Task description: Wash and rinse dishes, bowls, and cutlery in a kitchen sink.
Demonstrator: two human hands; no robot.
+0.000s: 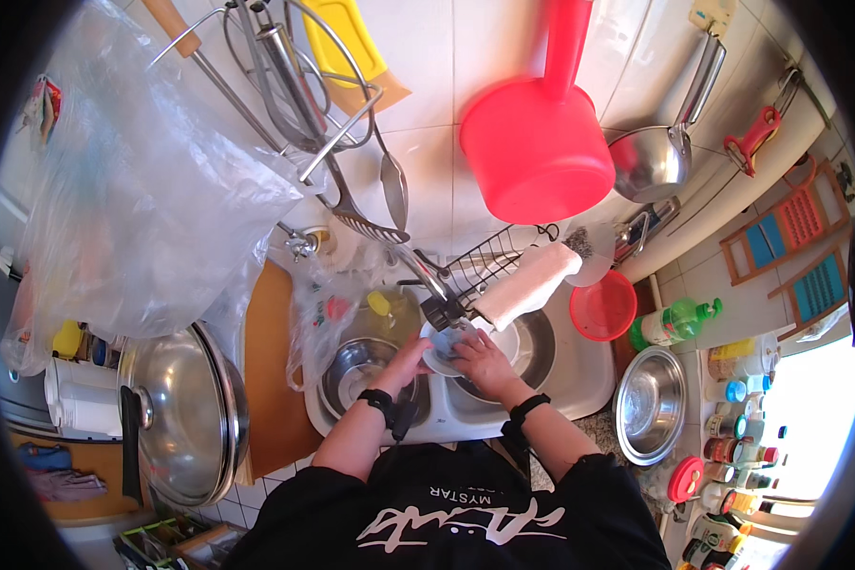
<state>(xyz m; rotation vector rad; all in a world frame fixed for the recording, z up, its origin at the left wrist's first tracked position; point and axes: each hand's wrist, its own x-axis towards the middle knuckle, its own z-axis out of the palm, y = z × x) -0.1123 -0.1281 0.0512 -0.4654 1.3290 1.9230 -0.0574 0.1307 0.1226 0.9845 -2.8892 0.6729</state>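
Over the divider of a double sink (438,420), both my hands hold a small pale bowl (438,350) beneath the black head of the faucet (443,311). My left hand (407,362) grips the bowl's left rim. The fingers of my right hand (483,362) lie on its right side and reach inside. A metal basin (360,356) with a pale dish in it fills the left sink bowl. Behind my right hand, another metal basin (541,349) sits in the right sink bowl, with a whitish dish partly hidden there.
A folded cloth (527,285) hangs over a black wire rack (481,260) behind the sink. At right are a red basket (603,305), green bottle (673,324) and steel bowl (650,406). A lidded pan (178,413) stands left. A red ladle (541,149) and utensils hang above.
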